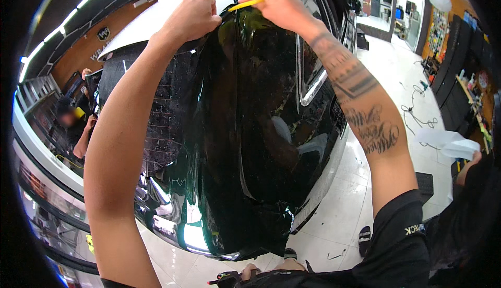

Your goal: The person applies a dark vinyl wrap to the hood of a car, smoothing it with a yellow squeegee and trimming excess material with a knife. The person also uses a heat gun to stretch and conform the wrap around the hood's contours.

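A glossy dark film (pixel 261 110) covers the rear corner of a car, with wrinkles and a loose lower edge. Up at the roof end of that corner, my right hand (pixel 274 2) is closed around a slim yellow tool (pixel 247 4), its tip pointing left and down to a dark seam. Just left of it, my left hand (pixel 192 17) has its fingers curled in against the upper edge; whatever they pinch is hidden. Beyond my left hand lies a smooth white panel (pixel 148 20). The rear window (pixel 162 110) with fine horizontal lines sits below it.
A chrome-trimmed side window (pixel 312 90) borders the film on the right. At left, another person (pixel 75 121) works by the car. A person's hand (pixel 471 160) at right holds a white sheet (pixel 451 144). Cables (pixel 417 115) trail over the tiled floor (pixel 347 183).
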Motion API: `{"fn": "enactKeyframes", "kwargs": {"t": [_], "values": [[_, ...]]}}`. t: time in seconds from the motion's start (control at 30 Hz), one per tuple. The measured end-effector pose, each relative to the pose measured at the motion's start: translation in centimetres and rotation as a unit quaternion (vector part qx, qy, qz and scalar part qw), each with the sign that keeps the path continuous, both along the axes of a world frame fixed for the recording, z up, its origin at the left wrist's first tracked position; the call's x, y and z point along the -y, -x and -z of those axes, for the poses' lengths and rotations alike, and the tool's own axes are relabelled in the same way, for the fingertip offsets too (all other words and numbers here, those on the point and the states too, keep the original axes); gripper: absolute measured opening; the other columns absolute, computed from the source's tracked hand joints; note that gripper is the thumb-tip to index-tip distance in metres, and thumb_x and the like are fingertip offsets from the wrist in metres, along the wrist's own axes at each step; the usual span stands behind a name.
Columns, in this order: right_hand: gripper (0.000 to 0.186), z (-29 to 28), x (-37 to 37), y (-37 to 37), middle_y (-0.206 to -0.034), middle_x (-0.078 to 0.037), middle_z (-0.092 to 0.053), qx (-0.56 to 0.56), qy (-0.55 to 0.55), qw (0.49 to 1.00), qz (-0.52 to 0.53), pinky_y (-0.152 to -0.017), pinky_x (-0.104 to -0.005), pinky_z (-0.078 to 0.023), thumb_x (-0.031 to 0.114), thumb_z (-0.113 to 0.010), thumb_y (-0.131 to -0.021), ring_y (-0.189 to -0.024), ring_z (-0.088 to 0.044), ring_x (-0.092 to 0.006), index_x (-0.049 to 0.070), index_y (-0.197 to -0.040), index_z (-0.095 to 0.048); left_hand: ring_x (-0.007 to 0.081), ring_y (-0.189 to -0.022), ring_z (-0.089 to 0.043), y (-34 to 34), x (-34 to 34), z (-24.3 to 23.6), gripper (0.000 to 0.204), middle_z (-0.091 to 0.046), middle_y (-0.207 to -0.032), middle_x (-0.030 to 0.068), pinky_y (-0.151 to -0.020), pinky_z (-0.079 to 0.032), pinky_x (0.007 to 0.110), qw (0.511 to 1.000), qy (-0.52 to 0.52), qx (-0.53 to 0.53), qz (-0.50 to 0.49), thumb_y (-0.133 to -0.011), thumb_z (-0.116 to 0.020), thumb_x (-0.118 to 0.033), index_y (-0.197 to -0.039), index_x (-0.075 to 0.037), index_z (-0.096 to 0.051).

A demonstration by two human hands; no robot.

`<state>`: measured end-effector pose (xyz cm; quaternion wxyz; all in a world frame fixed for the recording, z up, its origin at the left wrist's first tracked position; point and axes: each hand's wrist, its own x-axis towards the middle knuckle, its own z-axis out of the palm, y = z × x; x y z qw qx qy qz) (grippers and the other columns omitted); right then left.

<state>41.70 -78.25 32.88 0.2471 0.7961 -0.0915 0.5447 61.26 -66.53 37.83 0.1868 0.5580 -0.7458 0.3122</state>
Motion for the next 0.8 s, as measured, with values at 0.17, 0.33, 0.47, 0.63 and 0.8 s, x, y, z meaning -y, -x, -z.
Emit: {"fn": "enactKeyframes", "kwargs": {"t": [0.17,0.33,0.47,0.63,0.8], "values": [[0.031,4.9,-6.8,-0.3,-0.1,0.002,-0.062,-0.034,0.043,0.998,-0.04,-0.095,-0.0417,-0.034,-0.002,-0.067,-0.075,-0.102,-0.057,-0.0213,0.02,-0.095,-0.076,0.0256,-0.069,-0.066,-0.9,-0.7,-0.1,0.024,-0.069,-0.077,0.0175,-0.067,-0.053,0.034,1.0,-0.024,0.014,0.014,-0.08,-0.069,-0.019,-0.085,0.004,-0.071],[0.025,3.7,-4.2,-2.1,-0.093,0.002,-0.061,0.028,-0.026,0.999,0.024,-0.09,-0.0442,-0.036,0.007,-0.063,-0.08,-0.1,-0.058,-0.0201,0.024,-0.091,-0.078,0.0241,-0.071,-0.067,0.3,-0.9,-1.0,0.029,-0.07,-0.079,0.0148,-0.069,-0.053,0.034,0.99,-0.11,-0.082,0.044,-0.077,-0.071,-0.021,-0.091,0.005,-0.071],[0.021,0.0,-1.9,-1.7,-0.093,-0.001,-0.064,-0.071,0.05,0.994,0.062,-0.083,-0.044,-0.044,0.009,-0.062,-0.082,-0.096,-0.063,-0.0234,0.02,-0.092,-0.077,0.024,-0.074,-0.068,0.3,0.4,-1.3,0.029,-0.071,-0.081,0.0153,-0.072,-0.054,0.035,0.996,-0.063,-0.053,0.021,-0.077,-0.07,-0.02,-0.093,0.004,-0.073],[0.042,-1.1,-2.8,1.8,-0.108,-0.015,-0.069,-0.027,-0.178,0.971,0.159,-0.078,-0.0451,-0.056,0.014,-0.057,-0.087,-0.089,-0.068,-0.0353,0.017,-0.128,-0.064,0.0267,-0.072,-0.067,0.9,1.4,-0.5,0.028,-0.07,-0.077,0.017,-0.07,-0.053,0.034,0.999,-0.045,-0.006,-0.029,-0.078,-0.078,-0.026,-0.084,0.001,-0.071],[0.053,-1.1,3.7,2.0,-0.115,-0.029,-0.066,0.024,-0.32,0.947,-0.016,-0.097,-0.0455,-0.05,0.025,-0.058,-0.089,-0.113,-0.063,-0.0398,0.015,-0.141,-0.054,0.0295,-0.079,-0.067,2.7,2.8,-0.8,0.033,-0.071,-0.084,0.0184,-0.074,-0.052,0.037,0.998,-0.044,0.007,-0.047,-0.075,-0.085,-0.024,-0.087,0.002,-0.069]]}}
